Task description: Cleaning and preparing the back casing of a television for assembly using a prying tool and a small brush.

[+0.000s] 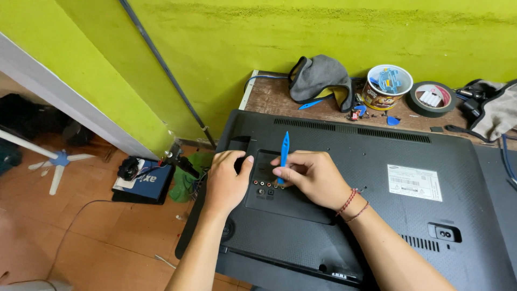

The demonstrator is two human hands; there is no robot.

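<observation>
Gripping blue pry tool (284, 152) in right hand (312, 175), left hand (226, 180) pressing black monitor back (377, 215)

A slim blue plastic pry tool (283, 153) stands nearly upright, tip at the port panel of a black plastic monitor back (377, 210), which lies face-down across the desk.

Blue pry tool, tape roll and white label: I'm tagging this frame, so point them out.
blue pry tool (284, 146), head view, upper blade.
tape roll (415, 102), head view, black outer rim.
white label (414, 182), head view, middle.
</observation>
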